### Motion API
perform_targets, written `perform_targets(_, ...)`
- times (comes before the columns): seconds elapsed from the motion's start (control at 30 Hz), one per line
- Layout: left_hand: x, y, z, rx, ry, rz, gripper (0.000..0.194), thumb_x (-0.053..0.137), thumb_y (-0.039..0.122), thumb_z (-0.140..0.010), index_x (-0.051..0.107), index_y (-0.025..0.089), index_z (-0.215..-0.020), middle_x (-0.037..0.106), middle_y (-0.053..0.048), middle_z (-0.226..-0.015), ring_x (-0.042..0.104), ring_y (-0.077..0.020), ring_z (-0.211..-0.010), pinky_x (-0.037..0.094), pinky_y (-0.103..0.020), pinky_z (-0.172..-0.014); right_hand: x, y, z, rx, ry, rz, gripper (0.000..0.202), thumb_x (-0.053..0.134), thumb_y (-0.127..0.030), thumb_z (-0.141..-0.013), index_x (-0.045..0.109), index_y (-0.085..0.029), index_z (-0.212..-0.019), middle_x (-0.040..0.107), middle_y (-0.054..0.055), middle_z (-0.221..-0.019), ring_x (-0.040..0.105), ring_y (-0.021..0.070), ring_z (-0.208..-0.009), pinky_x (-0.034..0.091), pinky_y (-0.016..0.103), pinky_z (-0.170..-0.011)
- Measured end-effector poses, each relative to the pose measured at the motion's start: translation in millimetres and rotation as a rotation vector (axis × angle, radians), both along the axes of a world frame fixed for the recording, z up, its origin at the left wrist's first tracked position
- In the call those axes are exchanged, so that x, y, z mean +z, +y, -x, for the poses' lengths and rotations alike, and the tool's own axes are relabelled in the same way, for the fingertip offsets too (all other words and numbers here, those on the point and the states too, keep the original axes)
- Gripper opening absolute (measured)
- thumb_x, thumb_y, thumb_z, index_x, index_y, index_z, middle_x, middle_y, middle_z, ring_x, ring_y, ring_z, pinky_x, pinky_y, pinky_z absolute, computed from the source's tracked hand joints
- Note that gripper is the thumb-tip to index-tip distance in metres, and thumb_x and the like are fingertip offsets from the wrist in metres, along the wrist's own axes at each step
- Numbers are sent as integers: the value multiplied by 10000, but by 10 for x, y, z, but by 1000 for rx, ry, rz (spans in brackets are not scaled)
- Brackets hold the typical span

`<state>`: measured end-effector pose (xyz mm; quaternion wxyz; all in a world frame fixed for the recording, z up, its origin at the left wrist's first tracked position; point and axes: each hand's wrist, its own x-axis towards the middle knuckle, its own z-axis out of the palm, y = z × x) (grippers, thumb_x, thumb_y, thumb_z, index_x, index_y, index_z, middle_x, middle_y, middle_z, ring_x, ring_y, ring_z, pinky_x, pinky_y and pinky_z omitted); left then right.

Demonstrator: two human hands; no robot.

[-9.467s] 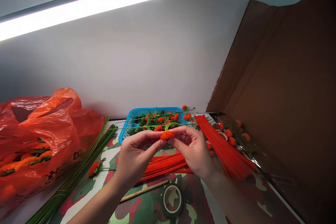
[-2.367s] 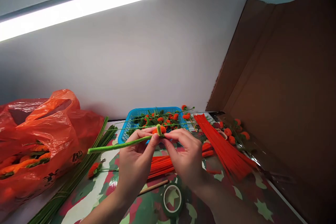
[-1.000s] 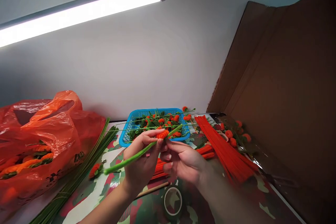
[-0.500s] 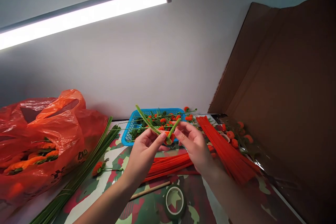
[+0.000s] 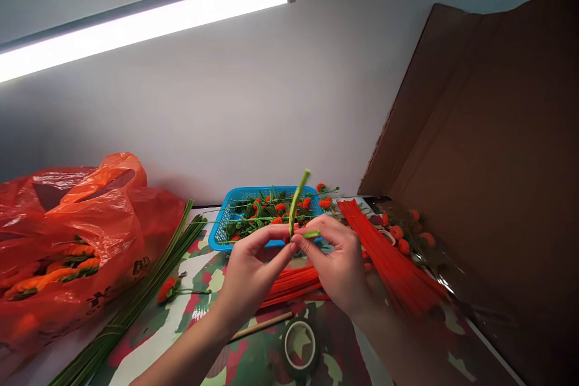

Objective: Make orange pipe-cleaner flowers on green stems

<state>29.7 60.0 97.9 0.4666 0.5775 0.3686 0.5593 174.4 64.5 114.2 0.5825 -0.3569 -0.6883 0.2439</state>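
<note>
Both hands meet over the near side of a blue basket (image 5: 217, 235) filled with green stems and small orange flowers. My left hand (image 5: 253, 262) pinches a light green fuzzy stem (image 5: 297, 199), one end of which sticks up. My right hand (image 5: 339, 262) pinches the same piece, whose other, short end points right between its fingers. The fingertips of both hands touch or nearly touch, hiding the middle of the stem. Below the hands lies a bundle of red fuzzy stems (image 5: 294, 286).
An orange plastic bag (image 5: 136, 217) of flowers and long green stems (image 5: 131, 301) lie left. More red stems (image 5: 384, 253) fan out right, beside a cardboard sheet (image 5: 488, 132). A tape roll (image 5: 301, 345), a thin stick (image 5: 262, 325) and a loose flower (image 5: 168, 289) lie nearer.
The long end of the green stem has swung from leaning left to nearly upright, and the short end now points right. My hands have come closer together; the orange flower between them is now hidden.
</note>
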Motion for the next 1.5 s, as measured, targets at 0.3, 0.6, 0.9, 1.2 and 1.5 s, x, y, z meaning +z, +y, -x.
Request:
perform_targets(0.3, 18, -33, 11, 55, 161, -120, 52, 662, 224, -787, 687, 182, -806, 718, -74, -933, 693, -199, -794, 586, -284, -704, 65, 8, -21, 10, 21, 75, 128, 656, -194, -808, 700, -211, -688, 641, 18, -726, 598, 151, -703, 474, 273, -647)
perform_targets(0.6, 86, -2, 72, 23, 254, -76, 109, 635, 264, -804, 677, 182, -863, 697, -54, -851, 672, -186, -759, 569, -269, -687, 123, 15, -131, -45, -194, -124, 203, 655, -163, -784, 675, -227, -976, 605, 32, -897, 572, 182, -857, 469, 322, -774)
perform_targets(0.9, 94, -36, 13, 27, 367, -209, 131, 578, 258, -840, 675, 199, -906, 597, -51, -882, 568, -151, -764, 509, -187, -559, 168, -103, -89, -170, -395, -202, 148, 605, -213, -843, 696, -260, -949, 517, 23, -800, 479, 186, -793, 401, 345, -728)
perform_targets(1.2, 73, -23, 28, -41, 242, -106, 200, 592, 264, -837, 600, 209, -1030, 635, -35, -856, 581, -153, -759, 496, -233, -683, 228, -159, -94, -176, -352, -278, 112, 566, -136, -789, 652, -208, -791, 603, 49, -927, 525, 219, -901, 389, 402, -815)
perform_targets(1.5, 75, 54, 136, -333, -12, 173, 329, 548, 449, -861, 665, 213, -1059, 629, -42, -792, 591, -143, -673, 514, -251, -642, 278, -109, -230, 313, -41, 148, 50, 623, -174, -792, 601, -218, -778, 661, 21, -899, 628, 178, -850, 502, 321, -747)
